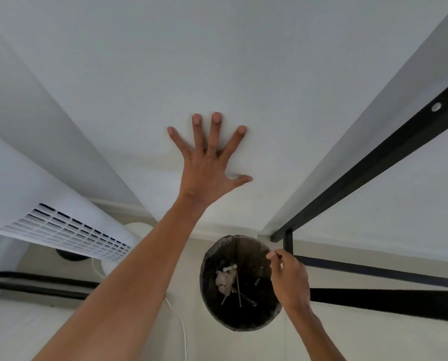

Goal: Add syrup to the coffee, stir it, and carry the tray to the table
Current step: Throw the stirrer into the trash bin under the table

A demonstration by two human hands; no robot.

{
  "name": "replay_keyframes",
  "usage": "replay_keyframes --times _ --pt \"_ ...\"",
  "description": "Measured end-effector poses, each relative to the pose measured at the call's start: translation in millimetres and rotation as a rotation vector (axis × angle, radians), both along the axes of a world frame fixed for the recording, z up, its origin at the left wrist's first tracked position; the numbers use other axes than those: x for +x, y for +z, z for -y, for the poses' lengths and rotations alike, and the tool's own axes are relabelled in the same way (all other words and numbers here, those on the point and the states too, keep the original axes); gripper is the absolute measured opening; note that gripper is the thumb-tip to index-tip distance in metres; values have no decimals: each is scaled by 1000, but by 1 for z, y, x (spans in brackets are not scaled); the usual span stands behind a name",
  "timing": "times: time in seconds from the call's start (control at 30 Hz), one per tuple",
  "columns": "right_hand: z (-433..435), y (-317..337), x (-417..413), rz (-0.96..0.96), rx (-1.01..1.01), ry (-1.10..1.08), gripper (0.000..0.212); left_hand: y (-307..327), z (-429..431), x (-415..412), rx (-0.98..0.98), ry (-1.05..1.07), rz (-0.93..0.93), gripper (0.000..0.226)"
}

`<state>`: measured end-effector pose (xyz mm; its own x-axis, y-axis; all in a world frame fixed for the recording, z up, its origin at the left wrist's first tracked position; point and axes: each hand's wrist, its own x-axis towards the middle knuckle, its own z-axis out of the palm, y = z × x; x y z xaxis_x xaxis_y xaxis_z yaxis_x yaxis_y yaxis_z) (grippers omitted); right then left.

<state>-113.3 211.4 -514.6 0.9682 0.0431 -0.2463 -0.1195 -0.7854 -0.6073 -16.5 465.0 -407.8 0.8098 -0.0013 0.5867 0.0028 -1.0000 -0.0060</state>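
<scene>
In the head view the person leans over a round dark waste bin (pixel 240 285) on the floor. Above the bin, the left hand (pixel 207 162) presses flat on the white wall (pixel 243 61), fingers spread and holding nothing. At the bin's right rim, the right hand (pixel 289 276) is pinched together; whether it grips anything is unclear. Thin sticks (pixel 238 287) lie inside the bin. Coffee, syrup and tray are out of sight, so stirring seems done and carrying probably remains.

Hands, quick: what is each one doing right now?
Left hand: open, fingers spread flat against the white wall.
Right hand: fingers pinched over the bin; what it holds cannot be told.
</scene>
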Motion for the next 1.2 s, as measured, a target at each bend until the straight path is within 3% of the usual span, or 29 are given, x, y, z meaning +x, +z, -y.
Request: replay_keyframes --times 0.43,0.63,0.87,1.03,1.2 --pt "-15 -42 0 -113 17 16 23 -7 -9 -2 57 -8 -3 145" --pt "-9 -54 -1 -407 144 8 33 -10 -8 -2 30 -21 5 144" --pt "-2 -45 -3 -369 100 36 32 -9 -6 -10 53 16 -3 139" --pt "2 -9 -9 -315 -19 118 38 7 5 -40 79 73 -192 123" --pt "2 55 -13 -268 -99 174 47 31 26 -99 -88 122 -601 93"
